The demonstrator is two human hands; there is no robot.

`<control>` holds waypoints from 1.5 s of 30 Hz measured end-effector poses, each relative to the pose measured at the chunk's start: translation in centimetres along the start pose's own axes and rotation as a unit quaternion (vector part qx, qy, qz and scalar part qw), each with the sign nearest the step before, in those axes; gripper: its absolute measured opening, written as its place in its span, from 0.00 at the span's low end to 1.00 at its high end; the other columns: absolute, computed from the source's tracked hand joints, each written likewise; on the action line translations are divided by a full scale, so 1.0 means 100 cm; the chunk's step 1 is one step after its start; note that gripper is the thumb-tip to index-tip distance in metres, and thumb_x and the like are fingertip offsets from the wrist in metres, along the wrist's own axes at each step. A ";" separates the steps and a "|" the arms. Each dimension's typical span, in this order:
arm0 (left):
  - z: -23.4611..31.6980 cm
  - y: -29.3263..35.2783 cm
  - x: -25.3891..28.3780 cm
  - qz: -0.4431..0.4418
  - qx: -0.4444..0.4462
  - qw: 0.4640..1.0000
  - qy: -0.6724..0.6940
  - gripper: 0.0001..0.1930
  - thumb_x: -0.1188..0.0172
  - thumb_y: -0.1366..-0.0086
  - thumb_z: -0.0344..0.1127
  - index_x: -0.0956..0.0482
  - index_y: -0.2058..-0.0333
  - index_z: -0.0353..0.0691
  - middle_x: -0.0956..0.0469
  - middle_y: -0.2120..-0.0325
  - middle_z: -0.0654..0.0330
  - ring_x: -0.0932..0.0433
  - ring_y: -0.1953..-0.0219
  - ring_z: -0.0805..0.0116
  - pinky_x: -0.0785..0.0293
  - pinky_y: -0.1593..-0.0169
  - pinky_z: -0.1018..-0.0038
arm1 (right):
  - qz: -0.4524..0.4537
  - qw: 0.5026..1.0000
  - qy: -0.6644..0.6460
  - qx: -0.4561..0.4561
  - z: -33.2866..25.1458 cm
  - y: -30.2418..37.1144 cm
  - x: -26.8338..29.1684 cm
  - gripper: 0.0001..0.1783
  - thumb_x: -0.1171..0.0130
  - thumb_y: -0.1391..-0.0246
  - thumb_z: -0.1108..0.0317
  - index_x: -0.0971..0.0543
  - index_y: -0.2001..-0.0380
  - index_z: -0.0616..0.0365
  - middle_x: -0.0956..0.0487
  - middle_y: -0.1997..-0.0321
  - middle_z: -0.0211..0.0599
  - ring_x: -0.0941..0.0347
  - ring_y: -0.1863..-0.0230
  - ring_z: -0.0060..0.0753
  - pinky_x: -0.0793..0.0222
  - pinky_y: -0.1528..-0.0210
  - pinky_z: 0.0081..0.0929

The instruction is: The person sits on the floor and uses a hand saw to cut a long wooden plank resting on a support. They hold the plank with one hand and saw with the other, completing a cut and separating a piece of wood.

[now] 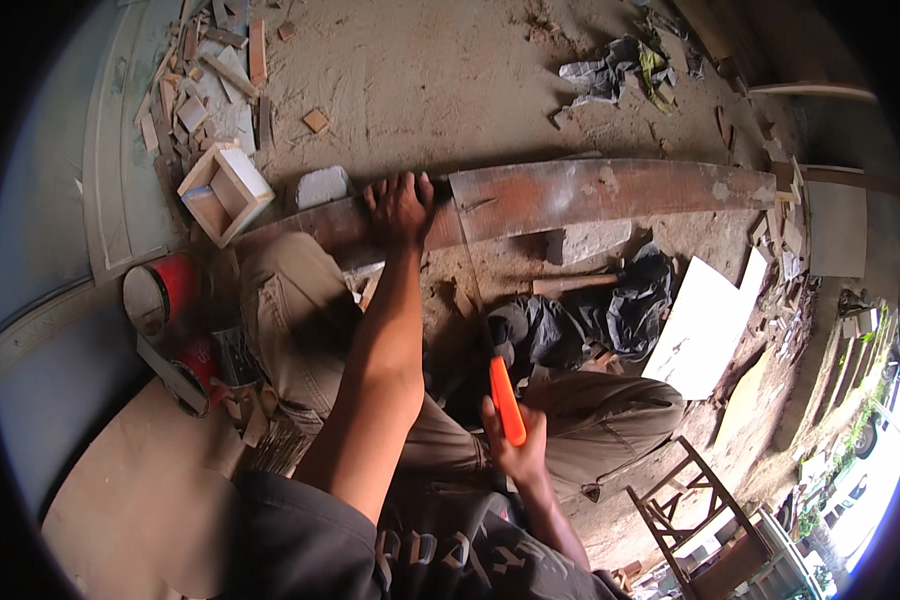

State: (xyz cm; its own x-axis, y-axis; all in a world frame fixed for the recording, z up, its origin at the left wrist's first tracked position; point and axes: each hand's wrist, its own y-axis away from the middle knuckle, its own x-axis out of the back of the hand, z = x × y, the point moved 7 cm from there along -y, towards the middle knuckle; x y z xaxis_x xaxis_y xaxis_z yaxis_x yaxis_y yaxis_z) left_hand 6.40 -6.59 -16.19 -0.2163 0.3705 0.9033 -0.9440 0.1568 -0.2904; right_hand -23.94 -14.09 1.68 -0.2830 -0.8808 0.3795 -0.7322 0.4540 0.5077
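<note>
Evidently, an orange-handled saw (507, 398) was gripped in the right hand (522, 440) | its thin blade (472, 268) was set against a long brown plank (590, 195), just right of the left hand (400, 208) | the left hand was laid palm-down, opened out, on the plank | an open wooden box (246, 178) was seen near the plank's left end

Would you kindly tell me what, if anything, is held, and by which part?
The right hand grips a saw by its orange handle; the left hand lies on the board.
</note>
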 end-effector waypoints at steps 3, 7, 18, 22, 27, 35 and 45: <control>0.003 0.009 0.006 -0.013 0.012 1.000 0.000 0.19 0.55 0.34 0.48 0.22 0.71 0.40 0.21 0.67 0.53 0.24 0.58 0.54 0.38 0.42 0.54 | 0.024 0.999 -0.013 0.027 -0.003 -0.005 0.003 0.22 0.39 0.43 0.63 0.28 0.86 0.63 0.35 0.91 0.35 0.41 0.86 0.15 0.43 0.84 0.27; 0.007 0.008 0.003 -0.007 -0.006 1.000 0.010 0.19 0.54 0.34 0.48 0.22 0.71 0.40 0.22 0.68 0.54 0.24 0.59 0.54 0.38 0.43 0.53 | 0.022 0.999 0.030 0.018 -0.018 -0.084 -0.018 0.22 0.40 0.41 0.61 0.29 0.85 0.63 0.36 0.91 0.37 0.44 0.86 0.17 0.44 0.84 0.29; -0.001 0.003 0.000 -0.035 0.015 0.999 0.001 0.19 0.55 0.34 0.48 0.23 0.72 0.41 0.23 0.68 0.53 0.24 0.60 0.53 0.38 0.43 0.52 | -0.003 0.999 0.023 -0.028 -0.044 -0.056 0.011 0.20 0.41 0.41 0.64 0.29 0.83 0.64 0.33 0.90 0.35 0.43 0.86 0.17 0.46 0.84 0.27; -0.003 0.002 0.000 -0.041 0.021 0.999 -0.003 0.18 0.54 0.35 0.47 0.23 0.72 0.41 0.23 0.69 0.54 0.25 0.61 0.54 0.38 0.43 0.52 | -0.029 0.996 0.079 0.008 -0.049 -0.032 0.005 0.18 0.39 0.43 0.64 0.28 0.81 0.65 0.31 0.89 0.41 0.41 0.85 0.17 0.40 0.82 0.28; 0.001 0.007 0.006 0.024 0.009 1.000 -0.014 0.16 0.53 0.35 0.47 0.24 0.74 0.42 0.24 0.72 0.56 0.25 0.63 0.55 0.37 0.46 0.55 | -0.007 1.000 -0.006 0.009 -0.037 -0.044 0.004 0.18 0.41 0.42 0.65 0.28 0.82 0.63 0.35 0.90 0.37 0.44 0.85 0.16 0.43 0.83 0.29; 0.000 0.000 0.007 0.008 0.010 0.999 -0.031 0.17 0.52 0.36 0.48 0.24 0.75 0.44 0.23 0.71 0.57 0.25 0.63 0.56 0.36 0.47 0.57 | 0.025 0.999 0.016 0.036 -0.054 -0.010 0.020 0.17 0.41 0.42 0.66 0.26 0.81 0.66 0.31 0.89 0.40 0.37 0.85 0.17 0.39 0.81 0.29; -0.003 0.005 0.002 -0.012 0.008 1.000 -0.022 0.19 0.54 0.35 0.49 0.23 0.73 0.42 0.22 0.69 0.55 0.24 0.60 0.54 0.38 0.44 0.54 | 0.023 0.999 0.017 0.029 -0.041 -0.003 -0.003 0.19 0.41 0.42 0.67 0.31 0.84 0.64 0.37 0.90 0.28 0.44 0.83 0.12 0.49 0.83 0.23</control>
State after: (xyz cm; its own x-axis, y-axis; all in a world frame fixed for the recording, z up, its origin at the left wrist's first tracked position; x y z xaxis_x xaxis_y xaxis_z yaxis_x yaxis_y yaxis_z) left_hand 5.92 -6.16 -16.28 -0.2032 0.3262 0.9232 -0.9531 0.1499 -0.2628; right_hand -21.09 -13.40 4.58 -0.2967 -0.8541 0.4271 -0.7536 0.4841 0.4446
